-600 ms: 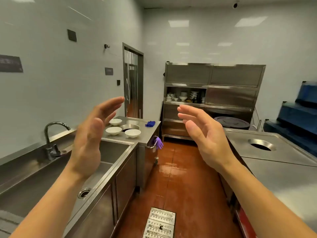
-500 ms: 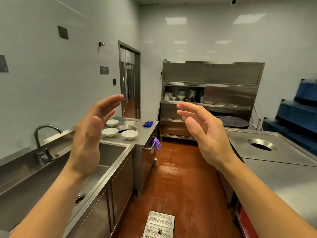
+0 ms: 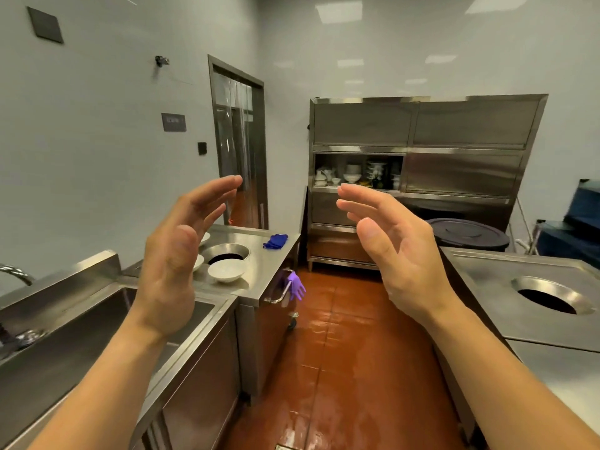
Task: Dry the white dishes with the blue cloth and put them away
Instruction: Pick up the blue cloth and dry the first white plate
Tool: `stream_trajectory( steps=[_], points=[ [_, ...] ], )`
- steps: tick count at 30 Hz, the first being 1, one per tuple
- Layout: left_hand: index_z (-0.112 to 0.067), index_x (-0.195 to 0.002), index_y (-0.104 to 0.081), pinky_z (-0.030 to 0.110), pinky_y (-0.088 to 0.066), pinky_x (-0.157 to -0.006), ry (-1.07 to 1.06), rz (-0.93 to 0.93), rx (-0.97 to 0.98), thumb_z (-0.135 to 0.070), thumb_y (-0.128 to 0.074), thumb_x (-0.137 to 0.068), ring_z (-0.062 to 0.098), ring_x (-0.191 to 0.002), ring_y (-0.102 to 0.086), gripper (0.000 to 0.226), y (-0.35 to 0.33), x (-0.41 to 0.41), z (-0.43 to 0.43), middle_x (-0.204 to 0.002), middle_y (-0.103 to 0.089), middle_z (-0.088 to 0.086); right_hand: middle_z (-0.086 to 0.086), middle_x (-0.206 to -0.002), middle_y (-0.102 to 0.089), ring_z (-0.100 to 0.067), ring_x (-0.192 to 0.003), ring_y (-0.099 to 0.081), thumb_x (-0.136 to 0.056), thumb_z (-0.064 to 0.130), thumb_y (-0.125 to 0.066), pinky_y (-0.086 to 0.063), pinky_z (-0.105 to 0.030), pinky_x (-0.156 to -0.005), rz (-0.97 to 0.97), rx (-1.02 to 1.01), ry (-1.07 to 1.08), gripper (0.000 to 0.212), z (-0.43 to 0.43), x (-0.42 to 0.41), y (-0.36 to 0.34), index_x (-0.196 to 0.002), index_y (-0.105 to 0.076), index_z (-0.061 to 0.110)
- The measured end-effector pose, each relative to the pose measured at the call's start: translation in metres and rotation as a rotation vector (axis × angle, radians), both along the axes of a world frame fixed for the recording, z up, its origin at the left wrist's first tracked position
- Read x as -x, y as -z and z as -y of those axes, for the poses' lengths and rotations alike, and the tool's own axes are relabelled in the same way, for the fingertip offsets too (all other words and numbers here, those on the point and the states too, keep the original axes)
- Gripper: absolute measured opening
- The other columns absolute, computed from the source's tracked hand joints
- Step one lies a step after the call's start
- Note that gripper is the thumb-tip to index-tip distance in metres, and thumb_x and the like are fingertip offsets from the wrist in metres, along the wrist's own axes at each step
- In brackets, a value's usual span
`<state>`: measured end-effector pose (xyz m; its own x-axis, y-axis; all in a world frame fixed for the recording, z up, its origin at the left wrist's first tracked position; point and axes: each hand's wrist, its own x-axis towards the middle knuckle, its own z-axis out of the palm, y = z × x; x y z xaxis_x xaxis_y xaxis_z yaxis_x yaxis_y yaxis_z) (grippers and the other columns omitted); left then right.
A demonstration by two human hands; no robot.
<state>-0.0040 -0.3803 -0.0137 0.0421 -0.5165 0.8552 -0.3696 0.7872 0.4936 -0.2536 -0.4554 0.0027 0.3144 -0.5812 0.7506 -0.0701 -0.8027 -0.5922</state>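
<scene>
My left hand (image 3: 172,264) and right hand (image 3: 396,251) hang open and empty, palms facing. The blue cloth (image 3: 275,241) lies on the counter (image 3: 259,280) beyond the white bowls (image 3: 226,270); I should take it first.

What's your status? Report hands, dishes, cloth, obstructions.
Left hand and right hand open, empty, raised. White bowls on steel counter, untouched. Blue cloth folded at counter's far end. Nothing in the way.
</scene>
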Motion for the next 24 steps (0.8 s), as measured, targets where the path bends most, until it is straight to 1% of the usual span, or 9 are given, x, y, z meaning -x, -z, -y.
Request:
stream_trajectory(
  steps=[3,6,8,11,15,17,18,20,24],
  points=[
    [-0.038,-0.144,-0.058,0.059,-0.032,-0.124,-0.034,-0.007,0.015,-0.079,-0.038,-0.097,0.029,-0.15,-0.048,0.066,-0.007,0.001,0.075,-0.156,-0.058,-0.003,0.002,-0.137,-0.065,-0.012,-0.127,-0.061,-0.084,0.066,-0.051,-0.051,-0.042,-0.107,-0.001,0.011,-0.051,0.067,0.083,-0.003,-0.011,-0.138,-0.056,0.026],
    [-0.037,-0.144,-0.059,0.057,-0.033,-0.124,-0.058,-0.029,0.022,-0.079,-0.039,-0.097,0.031,-0.15,-0.048,0.066,-0.013,-0.005,0.136,-0.154,-0.059,-0.003,0.003,-0.136,-0.066,-0.011,-0.127,-0.061,-0.088,0.056,-0.048,-0.051,-0.043,-0.106,-0.012,0.027,-0.088,0.06,0.154,-0.015,-0.018,-0.138,-0.057,0.025],
    [-0.037,-0.144,-0.059,0.055,-0.034,-0.124,-0.085,-0.038,0.017,-0.08,-0.039,-0.097,0.03,-0.15,-0.049,0.067,-0.014,-0.011,0.176,-0.154,-0.059,-0.003,0.002,-0.136,-0.066,-0.011,-0.126,-0.062,-0.089,0.053,-0.047,-0.051,-0.042,-0.106,-0.006,0.032,-0.124,0.058,0.201,-0.024,-0.02,-0.138,-0.057,0.024],
    [-0.039,-0.142,-0.06,0.054,-0.035,-0.124,-0.118,-0.047,0.021,-0.082,-0.039,-0.095,0.029,-0.149,-0.049,0.067,-0.013,-0.024,0.232,-0.153,-0.06,-0.005,0.005,-0.135,-0.066,-0.009,-0.125,-0.062,-0.091,0.053,-0.047,-0.052,-0.039,-0.106,-0.003,0.044,-0.153,0.057,0.269,-0.041,-0.016,-0.138,-0.058,0.024],
    [-0.045,-0.139,-0.061,0.058,-0.034,-0.124,-0.17,-0.054,0.036,-0.086,-0.04,-0.091,0.027,-0.149,-0.05,0.067,-0.001,-0.049,0.319,-0.151,-0.061,-0.009,0.007,-0.134,-0.066,-0.008,-0.125,-0.062,-0.092,0.055,-0.047,-0.053,-0.037,-0.104,-0.014,0.074,-0.164,0.058,0.365,-0.072,-0.004,-0.139,-0.058,0.024],
    [-0.045,-0.14,-0.061,0.06,-0.034,-0.124,-0.182,-0.062,0.045,-0.086,-0.04,-0.091,0.027,-0.149,-0.05,0.067,0.005,-0.064,0.359,-0.151,-0.061,-0.009,0.005,-0.135,-0.067,-0.01,-0.125,-0.062,-0.092,0.058,-0.047,-0.053,-0.038,-0.105,-0.023,0.087,-0.177,0.061,0.406,-0.088,0.0,-0.14,-0.058,0.022],
    [-0.045,-0.14,-0.061,0.06,-0.034,-0.124,-0.185,-0.063,0.056,-0.086,-0.04,-0.091,0.027,-0.149,-0.05,0.067,0.007,-0.074,0.386,-0.151,-0.061,-0.01,0.004,-0.135,-0.066,-0.011,-0.125,-0.062,-0.091,0.064,-0.048,-0.052,-0.038,-0.105,-0.033,0.102,-0.181,0.066,0.433,-0.099,0.001,-0.14,-0.058,0.021],
    [-0.048,-0.139,-0.061,0.062,-0.033,-0.124,-0.182,-0.077,0.061,-0.088,-0.04,-0.089,0.028,-0.149,-0.05,0.067,0.007,-0.09,0.428,-0.151,-0.061,-0.011,0.003,-0.136,-0.066,-0.011,-0.126,-0.062,-0.089,0.076,-0.042,-0.052,-0.037,-0.105,-0.054,0.126,-0.187,0.078,0.472,-0.114,-0.003,-0.141,-0.057,0.02],
    [-0.049,-0.137,-0.062,0.062,-0.032,-0.125,-0.188,-0.108,0.065,-0.09,-0.04,-0.087,0.029,-0.149,-0.049,0.069,0.0,-0.124,0.527,-0.153,-0.058,0.0,0.0,-0.136,-0.066,-0.013,-0.126,-0.062,-0.087,0.079,-0.039,-0.053,-0.04,-0.105,-0.067,0.148,-0.195,0.085,0.569,-0.152,-0.014,-0.142,-0.056,0.017]
  ],
)
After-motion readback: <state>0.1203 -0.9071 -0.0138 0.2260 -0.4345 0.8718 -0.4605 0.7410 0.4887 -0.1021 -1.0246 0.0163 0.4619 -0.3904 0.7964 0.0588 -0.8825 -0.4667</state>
